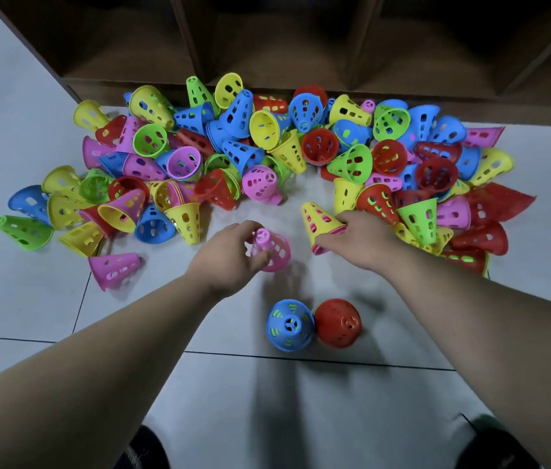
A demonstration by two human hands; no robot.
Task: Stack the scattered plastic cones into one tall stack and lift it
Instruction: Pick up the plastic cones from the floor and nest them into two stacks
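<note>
1. While loose cones [269, 128] are heaped on the tiled floor [30, 299] before a dark wooden shelf [267, 45], a pink cone [277, 252] is gripped near its narrow tip by the curled fingers of the left hand [230, 255].
2. A tilted yellow cone [318, 216], a pink rim showing beneath it, is held at its wide end by the right hand [362, 243].
3. A blue cone [289, 324] and a red cone [336, 323] are stood tip-up, side by side, nearer the person.
</note>
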